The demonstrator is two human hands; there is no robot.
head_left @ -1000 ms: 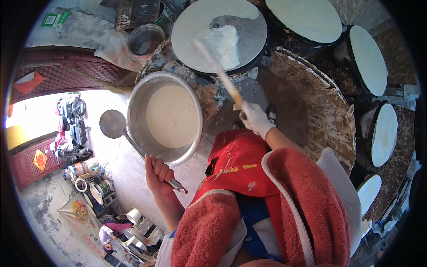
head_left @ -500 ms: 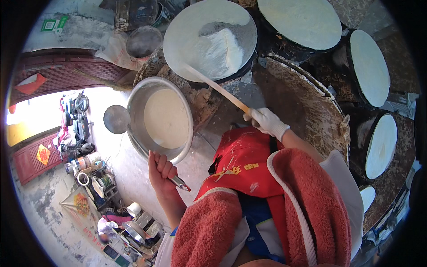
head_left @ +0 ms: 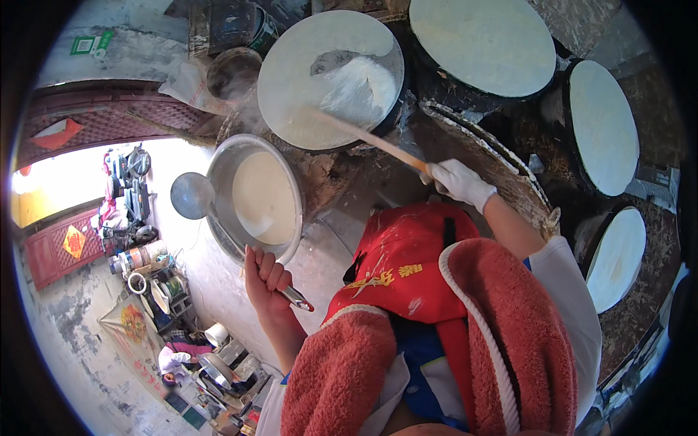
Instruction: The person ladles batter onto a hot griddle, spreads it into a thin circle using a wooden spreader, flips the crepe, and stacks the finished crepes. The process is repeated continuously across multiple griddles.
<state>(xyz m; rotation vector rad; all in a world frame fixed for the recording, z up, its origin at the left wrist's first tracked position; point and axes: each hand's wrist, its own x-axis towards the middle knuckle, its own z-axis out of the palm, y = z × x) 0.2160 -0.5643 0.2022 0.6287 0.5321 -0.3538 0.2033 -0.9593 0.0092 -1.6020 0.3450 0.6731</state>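
1. White cloth covers the right hand (head_left: 459, 183), whose fingers are clamped on the near end of the stick (head_left: 374, 142). Gripping it there likely keeps the hand clear of the griddle (head_left: 329, 62).

2. The stick slants over the griddle's near edge, its far end above the near left part. That end is blurred, so whether it touches the surface is hard to say.

3. Pale batter (head_left: 287, 69) coats most of the griddle's left side. A white heap (head_left: 363, 91) lies toward its right edge, beside a bare grey patch.

4. The left hand (head_left: 265, 280) is bare, with fingers curled together around the handle of the ladle (head_left: 192, 195). The handle's end pokes out below the fist, so the hold is well down the handle.

5. The ladle's bowl shows just past the left rim of the basin (head_left: 297, 196); I cannot tell whether it rests on that rim. Holding it out there seems to keep it from the stick's way.

6. Creamy liquid (head_left: 267, 192) sits in the basin, near the griddle's near left edge, probably for easy reach.

7. Three pale discs (head_left: 483, 47) curve round beyond the griddle's right edge; a dark pot (head_left: 234, 73) stands by its left edge.
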